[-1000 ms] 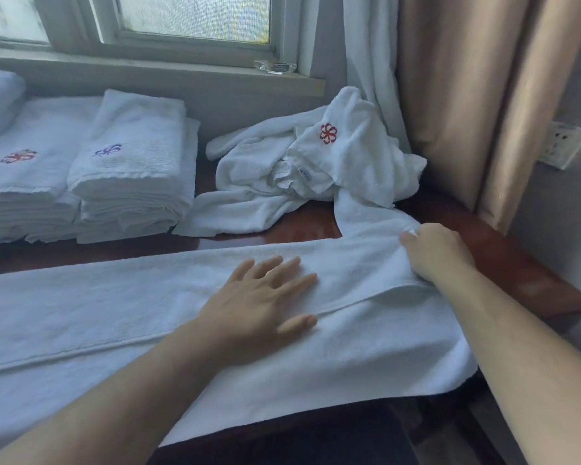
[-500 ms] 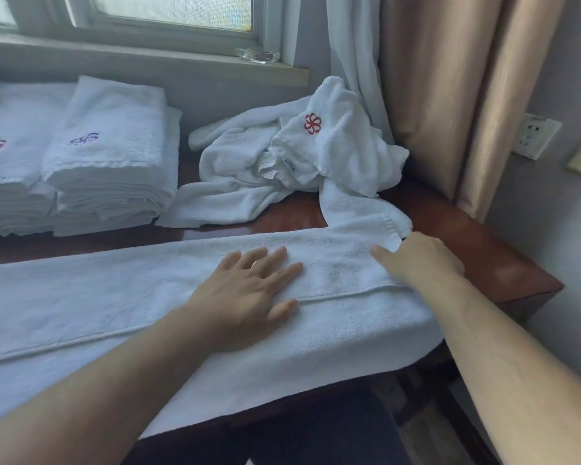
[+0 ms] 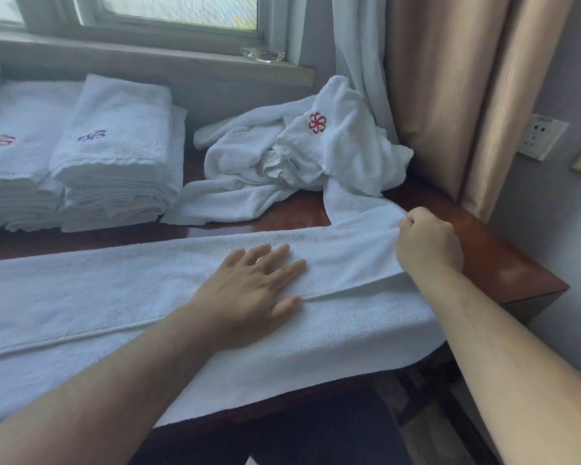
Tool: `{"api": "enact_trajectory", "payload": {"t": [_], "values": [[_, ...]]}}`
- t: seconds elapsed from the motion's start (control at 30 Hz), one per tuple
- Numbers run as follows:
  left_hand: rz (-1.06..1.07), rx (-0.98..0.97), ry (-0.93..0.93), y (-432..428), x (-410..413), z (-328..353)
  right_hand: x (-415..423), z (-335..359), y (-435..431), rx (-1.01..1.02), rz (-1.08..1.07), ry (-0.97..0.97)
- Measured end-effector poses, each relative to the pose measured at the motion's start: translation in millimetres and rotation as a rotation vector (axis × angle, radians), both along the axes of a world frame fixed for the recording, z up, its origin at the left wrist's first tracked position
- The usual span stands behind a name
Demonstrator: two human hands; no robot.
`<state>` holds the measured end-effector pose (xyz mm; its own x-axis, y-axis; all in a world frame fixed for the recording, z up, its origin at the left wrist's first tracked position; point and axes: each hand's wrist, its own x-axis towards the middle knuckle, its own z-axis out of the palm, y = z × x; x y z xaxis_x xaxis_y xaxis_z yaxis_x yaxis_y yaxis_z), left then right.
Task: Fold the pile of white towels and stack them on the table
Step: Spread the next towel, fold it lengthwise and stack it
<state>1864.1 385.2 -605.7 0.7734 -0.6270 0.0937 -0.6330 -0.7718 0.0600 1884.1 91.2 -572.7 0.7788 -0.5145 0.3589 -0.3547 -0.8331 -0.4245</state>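
Note:
A long white towel (image 3: 114, 297) lies folded lengthwise across the front of the wooden table (image 3: 503, 263), its near edge hanging over. My left hand (image 3: 252, 290) presses flat on its middle with straight fingers. My right hand (image 3: 426, 243) grips the towel's right end, which is lifted a little off the table. Behind that end sits a crumpled pile of white towels (image 3: 282, 169) with a red flower emblem. Two stacks of folded towels (image 3: 114, 156) stand at the back left.
A window sill (image 3: 148, 58) with a clear glass dish (image 3: 264, 55) runs along the back. White and beige curtains (image 3: 450, 95) hang at the right, beside a wall socket (image 3: 540, 135). The table's right corner drops off near my right forearm.
My right hand has closed on the towel's right end and raised it slightly. My left hand stays pressed in the same spot. The view shifted a little.

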Motion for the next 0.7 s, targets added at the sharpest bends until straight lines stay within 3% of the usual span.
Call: {"api": "enact_trajectory", "payload": {"t": [0.33,0.53,0.7], "values": [[0.021,0.008,-0.005,0,0,-1,32,-1,-14,0.261,-0.007,0.151],[0.022,0.008,-0.01,0,0,-1,54,-1,-10,0.194,0.059,0.005],[0.011,-0.008,-0.001,1,1,-2,53,-14,-17,0.163,-0.034,0.064]]}}
